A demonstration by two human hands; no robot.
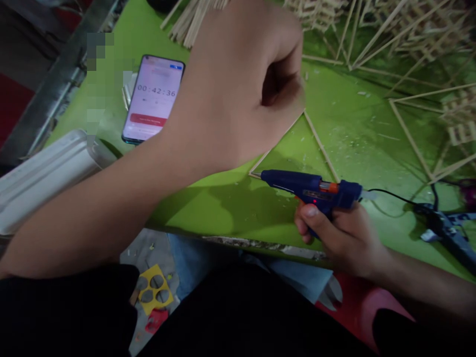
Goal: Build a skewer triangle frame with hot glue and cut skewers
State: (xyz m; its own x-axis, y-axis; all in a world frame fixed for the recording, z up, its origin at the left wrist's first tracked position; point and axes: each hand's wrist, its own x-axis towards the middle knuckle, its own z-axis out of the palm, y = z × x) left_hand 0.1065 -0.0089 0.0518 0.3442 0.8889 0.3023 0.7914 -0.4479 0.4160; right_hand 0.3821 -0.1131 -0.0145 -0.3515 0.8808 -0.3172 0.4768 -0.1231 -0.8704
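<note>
1 left hand (226, 94) and 1 right hand (336, 235) are counted. 1 gun (297, 182), 1 phone (152, 101), 1 white case (52, 173) and 1 table (357, 131) are seen. By the gun, 2 sticks (322, 146) are made out. In 1 bundle (193, 22) and the overlapping frames (411, 140), sticks cannot be counted. Below, 1 yellow card (151, 289) is pierced by 4 holes (156, 281).

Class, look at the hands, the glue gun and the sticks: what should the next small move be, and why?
Probably a gentle squeeze of the glue gun. The right hand grips it, its red light is lit, and its nozzle points at a corner of the sticks. The left hand is over them, though its fingertips are hidden.
</note>
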